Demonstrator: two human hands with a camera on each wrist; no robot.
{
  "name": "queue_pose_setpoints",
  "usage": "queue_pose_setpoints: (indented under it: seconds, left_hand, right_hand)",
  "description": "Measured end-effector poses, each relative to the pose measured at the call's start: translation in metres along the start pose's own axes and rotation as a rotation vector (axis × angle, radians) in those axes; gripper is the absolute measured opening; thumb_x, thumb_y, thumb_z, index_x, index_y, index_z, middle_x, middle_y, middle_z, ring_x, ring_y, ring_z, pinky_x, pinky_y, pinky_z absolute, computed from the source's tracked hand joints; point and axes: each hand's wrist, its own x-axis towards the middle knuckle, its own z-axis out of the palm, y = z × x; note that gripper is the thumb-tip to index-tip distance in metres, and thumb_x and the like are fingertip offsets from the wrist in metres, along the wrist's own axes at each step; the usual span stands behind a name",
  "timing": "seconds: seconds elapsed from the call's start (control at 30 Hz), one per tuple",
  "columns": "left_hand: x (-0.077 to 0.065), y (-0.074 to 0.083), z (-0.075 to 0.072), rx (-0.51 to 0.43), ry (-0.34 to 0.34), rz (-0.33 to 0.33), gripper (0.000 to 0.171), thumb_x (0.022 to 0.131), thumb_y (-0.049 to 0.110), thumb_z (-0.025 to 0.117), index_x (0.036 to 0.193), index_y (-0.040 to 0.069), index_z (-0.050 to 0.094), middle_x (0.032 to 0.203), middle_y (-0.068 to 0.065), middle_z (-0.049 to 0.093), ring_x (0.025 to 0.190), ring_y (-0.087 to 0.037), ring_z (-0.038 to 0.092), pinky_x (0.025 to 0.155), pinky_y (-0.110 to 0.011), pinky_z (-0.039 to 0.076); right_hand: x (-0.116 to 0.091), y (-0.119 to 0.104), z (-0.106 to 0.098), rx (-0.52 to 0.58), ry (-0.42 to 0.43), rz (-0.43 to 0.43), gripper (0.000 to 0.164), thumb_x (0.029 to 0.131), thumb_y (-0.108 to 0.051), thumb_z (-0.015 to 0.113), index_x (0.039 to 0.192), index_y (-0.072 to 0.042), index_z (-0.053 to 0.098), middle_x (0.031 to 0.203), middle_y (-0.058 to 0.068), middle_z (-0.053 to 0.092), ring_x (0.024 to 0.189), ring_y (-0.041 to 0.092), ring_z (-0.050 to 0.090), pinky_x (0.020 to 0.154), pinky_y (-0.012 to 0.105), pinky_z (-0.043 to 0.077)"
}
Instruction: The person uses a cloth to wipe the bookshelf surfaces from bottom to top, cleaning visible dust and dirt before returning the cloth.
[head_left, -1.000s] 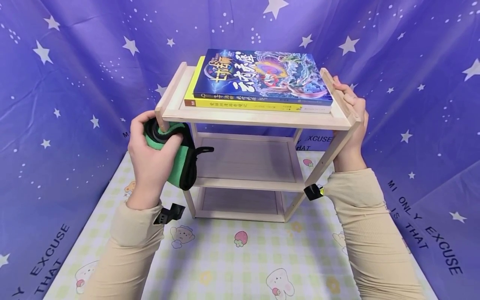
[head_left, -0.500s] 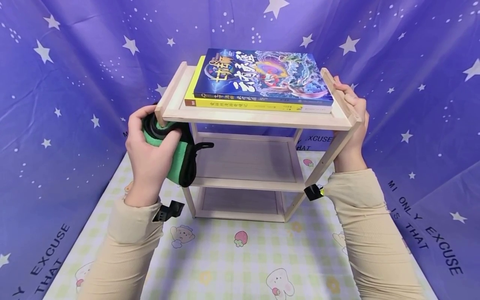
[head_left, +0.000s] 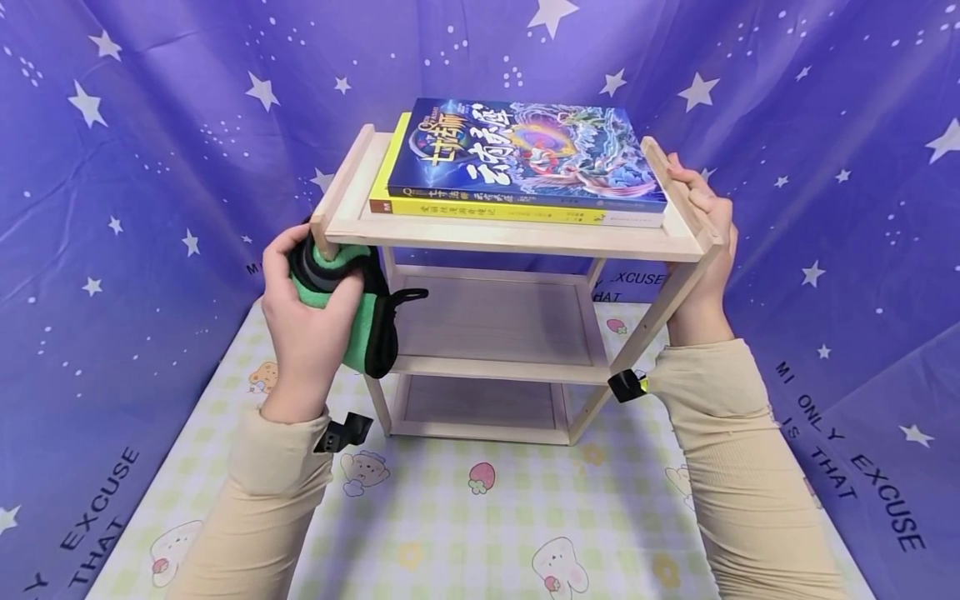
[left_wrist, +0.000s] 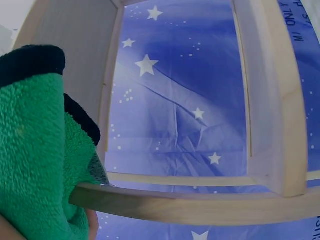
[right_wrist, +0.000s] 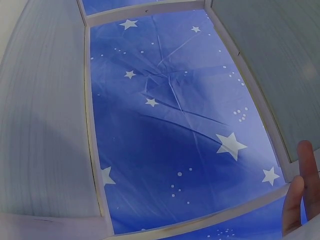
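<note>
A three-tier wooden shelf (head_left: pixel 517 241) stands upright in the middle of the head view. My left hand (head_left: pixel 306 333) grips a green cloth (head_left: pixel 362 329) with black edging, folded around the shelf's front left post just under the top tier. A black hanging loop sticks out from the cloth to the right. In the left wrist view the green cloth (left_wrist: pixel 35 145) is pressed round the wooden post (left_wrist: pixel 190 206). On the other side, my right hand (head_left: pixel 705 279) holds the shelf's right side near the top, its fingertips (right_wrist: pixel 306 155) partly visible in the right wrist view.
Two books lie stacked on the top tier, a blue illustrated book (head_left: pixel 525 154) over a yellow book (head_left: pixel 480 207). A checked cloth with cartoon prints (head_left: pixel 465 533) covers the table. Purple star-printed curtains (head_left: pixel 150 167) enclose the back and sides.
My left hand and the green cloth shifted slightly up and left, then came back down and right along the post. The right hand, shelf and books stay put.
</note>
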Motion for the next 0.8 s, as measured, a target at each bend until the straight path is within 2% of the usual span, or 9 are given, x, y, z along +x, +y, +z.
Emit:
queue_pose_setpoints:
  seconds: [0.13,0.27,0.63,0.73,0.8]
  left_hand:
    - [-0.002,-0.003,0.000,0.000,-0.002,-0.004,0.052,0.081,0.004,0.069,0.130,0.006,0.052,0.124,-0.003,0.063,0.103,-0.005,0.056,0.087,-0.021,0.044]
    - [-0.005,-0.007,0.000,0.005,-0.004,0.004,0.053,0.081,0.004,0.069,0.131,0.005,0.051,0.126,-0.003,0.062,0.105,-0.006,0.055,0.090,-0.021,0.043]
    - [-0.019,-0.025,0.000,0.063,-0.006,0.022,0.052,0.083,0.008,0.071,0.132,0.004,0.052,0.122,-0.006,0.064,0.100,-0.007,0.054,0.087,-0.022,0.042]
    - [-0.023,-0.030,0.000,0.072,-0.003,0.027,0.052,0.083,0.007,0.071,0.131,0.002,0.052,0.124,-0.007,0.064,0.101,-0.007,0.054,0.088,-0.022,0.042]
    - [-0.025,-0.033,0.000,0.074,-0.004,0.028,0.052,0.083,0.007,0.071,0.131,0.001,0.052,0.124,-0.008,0.063,0.103,-0.007,0.054,0.090,-0.022,0.042]
  right_hand:
    - [-0.001,0.000,0.000,-0.020,-0.002,0.000,0.049,0.098,-0.002,0.026,0.086,-0.003,0.073,0.129,0.022,0.063,0.141,0.031,0.044,0.113,0.028,0.038]
    - [-0.001,0.000,0.000,-0.017,0.008,0.013,0.048,0.097,-0.003,0.026,0.086,-0.002,0.073,0.145,0.029,0.048,0.140,0.029,0.046,0.113,0.027,0.038]
    - [-0.001,-0.002,-0.003,-0.015,-0.009,0.072,0.045,0.099,-0.009,0.030,0.090,-0.003,0.074,0.148,0.022,0.049,0.139,0.023,0.047,0.111,0.026,0.040]
    - [0.000,-0.003,-0.002,0.060,-0.037,0.104,0.046,0.098,-0.007,0.027,0.090,0.001,0.072,0.153,0.023,0.041,0.143,0.024,0.040,0.115,0.028,0.036]
    - [0.000,-0.003,-0.002,0.067,-0.045,0.109,0.047,0.098,-0.007,0.027,0.090,0.001,0.072,0.154,0.024,0.039,0.144,0.024,0.039,0.116,0.028,0.035]
